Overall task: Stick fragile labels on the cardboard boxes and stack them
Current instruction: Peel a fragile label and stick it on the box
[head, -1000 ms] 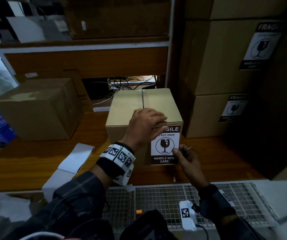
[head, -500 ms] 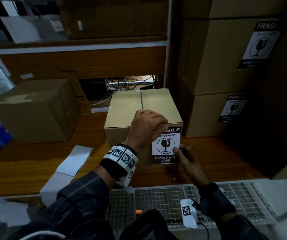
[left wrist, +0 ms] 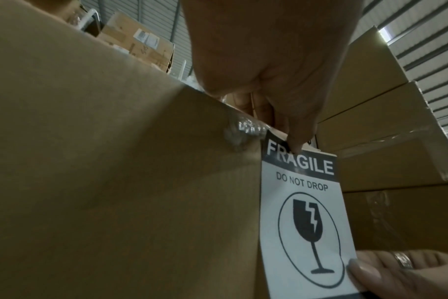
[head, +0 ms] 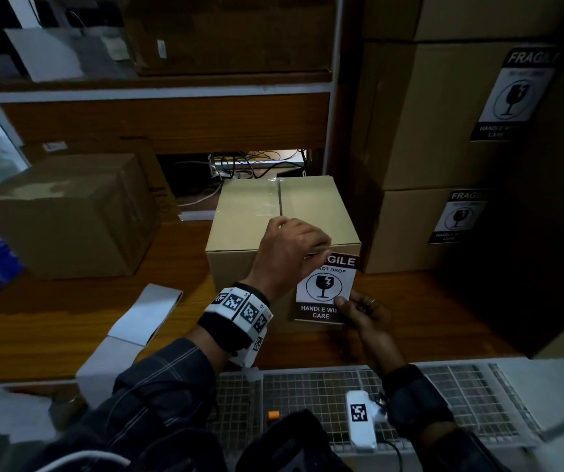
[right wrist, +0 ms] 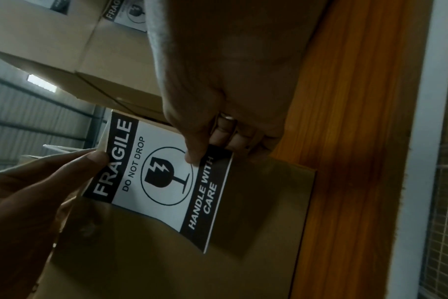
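Observation:
A taped cardboard box (head: 250,212) stands on the wooden table (head: 52,328). A black-and-white fragile label (head: 325,287) lies against the right part of its front face (left wrist: 115,161). My left hand (head: 311,253) reaches over the box's top front edge, and its thumb (left wrist: 294,145) presses the label's FRAGILE band (right wrist: 115,161). My right hand (head: 345,303) pinches the label's lower right edge between thumb (right wrist: 194,155) and fingers, and a ring shows on it (left wrist: 402,261). The label's lower part (right wrist: 207,202) stands slightly off the cardboard.
An unlabelled box (head: 69,216) sits at the left. Two stacked boxes with fragile labels (head: 427,114) (head: 406,229) stand close on the right. White backing sheets (head: 144,311) lie on the table near its front. A wire mesh surface (head: 308,386) lies below my arms, and a shelf (head: 158,83) hangs behind.

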Tool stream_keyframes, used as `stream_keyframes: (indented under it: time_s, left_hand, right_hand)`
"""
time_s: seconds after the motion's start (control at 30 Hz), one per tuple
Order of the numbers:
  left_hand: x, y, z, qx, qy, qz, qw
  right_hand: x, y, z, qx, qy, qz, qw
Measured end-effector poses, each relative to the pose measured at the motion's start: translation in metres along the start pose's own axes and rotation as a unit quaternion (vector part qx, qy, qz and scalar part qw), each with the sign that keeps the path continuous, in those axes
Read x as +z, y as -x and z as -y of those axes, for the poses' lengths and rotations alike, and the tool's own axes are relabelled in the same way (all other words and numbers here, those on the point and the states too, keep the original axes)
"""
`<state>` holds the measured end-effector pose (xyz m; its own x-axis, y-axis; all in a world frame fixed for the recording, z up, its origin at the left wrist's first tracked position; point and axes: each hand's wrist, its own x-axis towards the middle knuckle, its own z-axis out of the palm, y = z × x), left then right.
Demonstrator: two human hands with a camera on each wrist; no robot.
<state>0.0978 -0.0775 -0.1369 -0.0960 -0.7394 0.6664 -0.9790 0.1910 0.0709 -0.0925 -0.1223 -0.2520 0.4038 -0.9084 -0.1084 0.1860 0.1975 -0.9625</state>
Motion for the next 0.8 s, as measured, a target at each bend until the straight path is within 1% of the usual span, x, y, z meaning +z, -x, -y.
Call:
stream_keyframes:
  time_s: [0.1, 0.23, 0.6, 0.8]
  left_hand:
    - [0.0, 0.0, 0.001, -0.005, -0.002, 0.003, 1.0]
    - [0.001, 0.0, 0.001, -0.01, 0.005, -0.001, 1.0]
    - [0.003, 0.001, 0.002, -0.014, 0.009, 0.0, 1.0]
    - [0.003, 0.002, 0.002, -0.014, 0.015, 0.001, 1.0]
  right_hand:
    - [-0.005, 0.001, -0.014, 0.043, -0.011, -0.026, 0.999]
    - [-0.01, 0.001, -0.026, 0.066, -0.02, -0.07, 0.995]
    - [-0.002, -0.009, -0.028, 0.021, 0.053, -0.14, 0.989]
    - [0.003, -0.014, -0.029, 0.008, 0.059, -0.164, 0.985]
